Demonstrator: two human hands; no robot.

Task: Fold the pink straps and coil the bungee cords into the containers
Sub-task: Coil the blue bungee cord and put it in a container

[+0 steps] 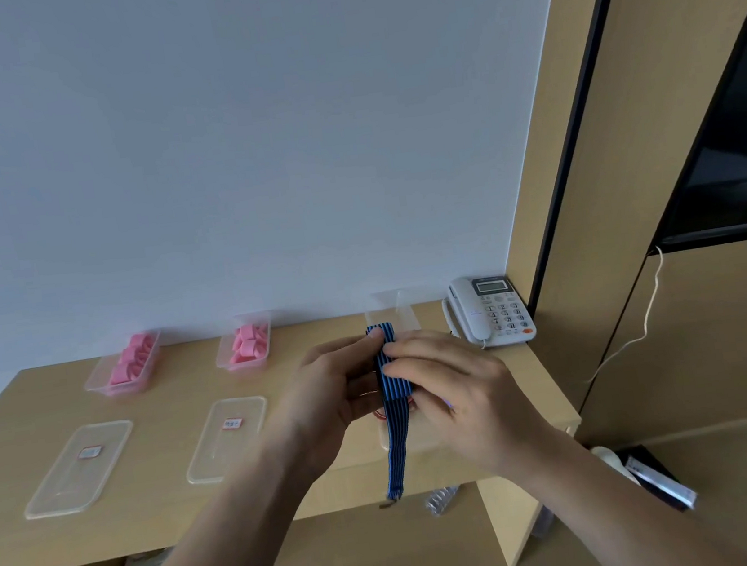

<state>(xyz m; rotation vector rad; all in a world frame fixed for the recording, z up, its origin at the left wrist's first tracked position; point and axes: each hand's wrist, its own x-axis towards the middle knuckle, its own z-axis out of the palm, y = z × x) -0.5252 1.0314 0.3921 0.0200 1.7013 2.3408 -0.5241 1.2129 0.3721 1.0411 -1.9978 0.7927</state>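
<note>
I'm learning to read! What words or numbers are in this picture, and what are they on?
"1" to "9": keys of the telephone, just readable.
Left lid, red-edged label: too blurred.
Middle lid, red-edged label: too blurred.
Telephone's brand line: too small.

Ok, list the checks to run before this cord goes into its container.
1. Grip: left hand and right hand both hold the bungee cord: ok.
2. Cord fully coiled: not ok, a tail hangs past the desk edge.
3. Tail end free of snags: cannot tell, blurred.
4. Clear container behind the hands has no lid on: ok.
5. Telephone beside it leaves the way open: ok.
6. Pink straps already packed: ok.
</note>
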